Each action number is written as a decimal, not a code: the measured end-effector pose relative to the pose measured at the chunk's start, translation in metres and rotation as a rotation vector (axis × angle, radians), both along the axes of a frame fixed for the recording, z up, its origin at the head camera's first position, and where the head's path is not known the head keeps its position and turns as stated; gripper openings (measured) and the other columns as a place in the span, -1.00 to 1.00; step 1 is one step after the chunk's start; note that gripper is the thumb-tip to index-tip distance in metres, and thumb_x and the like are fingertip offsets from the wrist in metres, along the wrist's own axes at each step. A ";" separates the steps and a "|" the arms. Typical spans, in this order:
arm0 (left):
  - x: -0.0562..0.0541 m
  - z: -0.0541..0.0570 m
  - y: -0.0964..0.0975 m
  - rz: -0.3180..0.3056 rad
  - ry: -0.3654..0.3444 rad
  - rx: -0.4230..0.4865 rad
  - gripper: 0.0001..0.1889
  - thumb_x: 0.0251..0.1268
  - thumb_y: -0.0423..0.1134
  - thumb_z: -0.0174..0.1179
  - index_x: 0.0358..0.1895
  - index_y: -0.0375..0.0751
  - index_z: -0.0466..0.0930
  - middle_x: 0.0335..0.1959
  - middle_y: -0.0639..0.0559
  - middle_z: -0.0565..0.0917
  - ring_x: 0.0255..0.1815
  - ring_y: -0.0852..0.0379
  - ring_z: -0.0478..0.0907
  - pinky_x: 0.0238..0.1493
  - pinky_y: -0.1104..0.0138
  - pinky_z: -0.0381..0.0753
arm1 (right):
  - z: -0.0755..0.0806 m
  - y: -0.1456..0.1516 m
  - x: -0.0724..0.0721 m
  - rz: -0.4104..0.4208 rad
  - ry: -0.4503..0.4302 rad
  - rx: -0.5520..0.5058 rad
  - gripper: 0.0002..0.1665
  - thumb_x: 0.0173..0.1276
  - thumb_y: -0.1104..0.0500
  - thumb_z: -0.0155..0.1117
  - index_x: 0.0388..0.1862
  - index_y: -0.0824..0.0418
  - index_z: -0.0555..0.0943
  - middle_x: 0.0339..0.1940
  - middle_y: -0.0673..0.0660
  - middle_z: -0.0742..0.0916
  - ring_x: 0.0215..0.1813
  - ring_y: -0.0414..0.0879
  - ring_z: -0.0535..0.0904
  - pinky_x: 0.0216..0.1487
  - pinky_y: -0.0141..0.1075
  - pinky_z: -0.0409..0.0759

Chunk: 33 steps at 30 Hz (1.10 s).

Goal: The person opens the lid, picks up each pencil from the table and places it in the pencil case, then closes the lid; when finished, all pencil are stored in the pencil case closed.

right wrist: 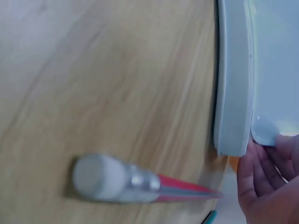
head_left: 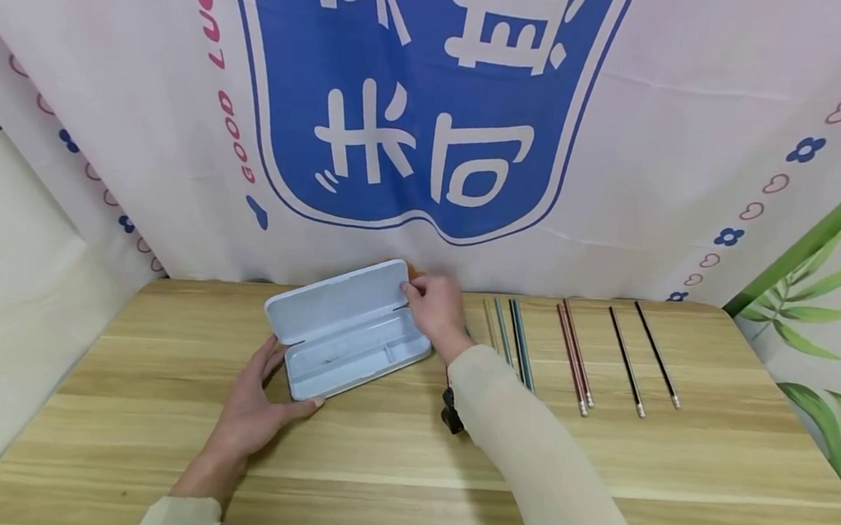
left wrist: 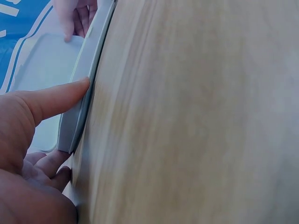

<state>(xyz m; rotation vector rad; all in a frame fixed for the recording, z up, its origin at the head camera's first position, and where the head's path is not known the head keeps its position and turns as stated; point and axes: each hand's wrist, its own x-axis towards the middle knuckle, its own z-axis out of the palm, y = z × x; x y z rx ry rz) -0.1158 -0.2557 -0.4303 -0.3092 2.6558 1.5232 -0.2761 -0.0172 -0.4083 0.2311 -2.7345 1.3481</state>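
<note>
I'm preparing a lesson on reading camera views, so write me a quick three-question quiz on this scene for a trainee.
1. True or false: the lid of the pencil case is closed.
2. Pick one. The thumb of the left hand rests on: A) the cloth backdrop; B) the pencil case's front edge; C) the lid's upper corner.
3. Fill in: in the head view, the two pencils farthest right are ____ in colour.

Key:
1. False; the lid stands raised, and the right hand pinches its corner.
2. B.
3. Black.

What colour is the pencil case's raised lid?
The raised lid is pale blue; it shows best in the head view.
</note>
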 end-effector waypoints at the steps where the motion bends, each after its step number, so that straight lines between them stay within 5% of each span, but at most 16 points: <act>1: -0.001 0.000 0.000 -0.002 -0.002 0.002 0.41 0.11 -0.26 0.67 0.81 -0.10 -0.33 0.75 -0.21 0.23 0.82 -0.25 -0.08 0.80 -0.22 -0.17 | 0.001 0.000 -0.001 0.000 -0.006 0.030 -0.69 0.62 0.13 0.31 -0.23 0.28 0.86 -0.27 0.17 0.86 -0.25 -0.02 0.65 -0.21 -0.29 0.59; 4: -0.002 0.002 0.002 -0.008 -0.004 0.008 0.41 0.11 -0.25 0.67 0.82 -0.04 -0.31 0.76 -0.19 0.22 0.83 -0.24 -0.10 0.80 -0.23 -0.16 | 0.006 -0.001 -0.002 0.003 -0.038 0.115 -0.54 0.66 0.17 0.21 -0.53 0.25 0.70 -0.43 0.14 0.75 -0.37 -0.02 0.57 -0.34 -0.28 0.51; 7: -0.003 0.003 0.003 -0.015 -0.003 0.014 0.41 0.10 -0.25 0.67 0.82 0.03 -0.30 0.76 -0.17 0.21 0.83 -0.24 -0.10 0.79 -0.25 -0.16 | -0.002 -0.003 -0.011 0.003 -0.045 0.203 -0.56 0.62 0.24 0.15 -0.58 0.19 0.60 -0.43 0.14 0.71 -0.39 -0.02 0.54 -0.39 -0.25 0.49; 14: -0.002 0.005 0.005 -0.008 -0.017 0.029 0.42 0.09 -0.24 0.68 0.82 0.10 -0.31 0.78 -0.15 0.16 0.83 -0.25 -0.13 0.78 -0.28 -0.18 | 0.006 -0.001 -0.002 0.072 -0.054 0.303 -0.70 0.62 0.33 0.10 -0.04 0.31 0.80 0.03 0.28 0.82 0.06 0.11 0.72 0.13 -0.03 0.74; 22: 0.000 0.004 -0.001 -0.006 -0.021 0.023 0.45 0.09 -0.20 0.69 0.81 0.17 -0.35 0.79 -0.14 0.13 0.83 -0.26 -0.13 0.77 -0.31 -0.19 | 0.029 0.021 0.022 0.120 -0.091 0.134 -0.49 0.66 0.16 0.20 0.50 0.27 0.58 0.33 0.26 0.71 0.33 0.13 0.65 0.37 -0.02 0.70; 28: 0.000 0.002 -0.003 -0.005 -0.022 0.029 0.46 0.09 -0.21 0.69 0.81 0.21 -0.37 0.79 -0.14 0.13 0.83 -0.26 -0.14 0.76 -0.33 -0.22 | 0.059 0.067 0.054 0.137 -0.022 -0.041 -0.55 0.54 0.14 0.34 0.34 0.21 0.71 0.16 0.15 0.79 0.20 0.04 0.72 0.28 -0.09 0.75; 33: 0.001 0.000 -0.004 -0.014 -0.027 0.036 0.46 0.09 -0.24 0.69 0.81 0.18 -0.38 0.79 -0.17 0.13 0.83 -0.27 -0.16 0.77 -0.33 -0.24 | 0.060 0.116 0.088 0.130 -0.032 -0.107 -0.63 0.53 0.11 0.39 0.24 0.17 0.74 0.11 0.13 0.82 0.17 0.01 0.74 0.31 -0.09 0.76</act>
